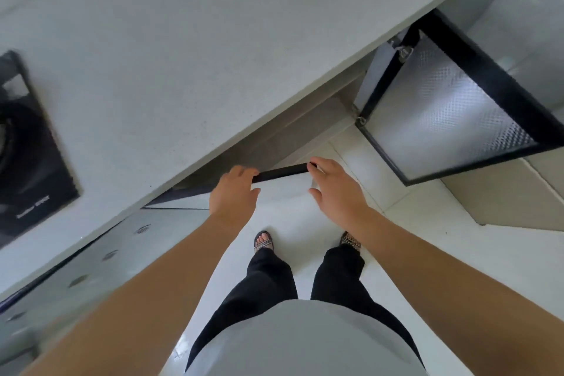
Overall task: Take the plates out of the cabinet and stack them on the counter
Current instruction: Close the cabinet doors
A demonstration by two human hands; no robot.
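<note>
The pale tabletop (189, 49) fills ten o'clock. One cabinet door (442, 113) hangs open at two o'clock. My left hand (233, 192) curls over a dark door edge (280, 172); my right hand (332, 188) spreads at its end. No plates visible.

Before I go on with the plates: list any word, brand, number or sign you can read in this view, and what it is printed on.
White print on the lower corner of the black stove panel: blurred, not readable; it looks like a short brand or model line.
Counter: no text seen.
Open cabinet door with patterned glass: no text seen.
Nothing else in view carries a readable label, number or sign.
</note>
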